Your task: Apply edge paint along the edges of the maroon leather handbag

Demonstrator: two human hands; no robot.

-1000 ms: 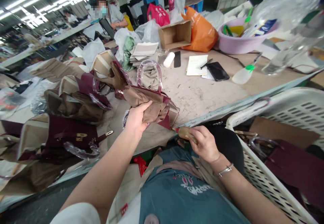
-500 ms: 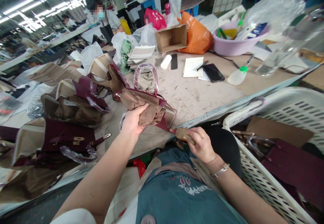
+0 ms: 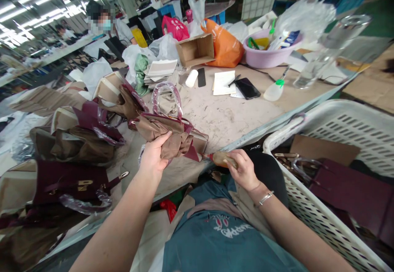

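counter (image 3: 234, 116) fills the middle, pale and scuffed, with lots of stuff on it. a white basket (image 3: 310, 120) sits at the person's right side, with dark red bags (image 3: 353, 190) inside. a pile of brown and dark red bags (image 3: 76, 140) lies on the left of the counter. one more bag (image 3: 184, 138), brown and dark red, its loop handle wrapped in clear plastic, rests near the counter's front edge. the left hand (image 3: 152, 157) has its fingers closed on the bag's soft brown side. the right hand (image 3: 244, 169) has its fingers wrapped round a small tool (image 3: 221, 158) with a brown handle, its red tip right at the bag's low corner. since a second ago almost nothing moved: both hands keep the same hold and only the head has turned a bit, so the work looks stuck at that same corner.
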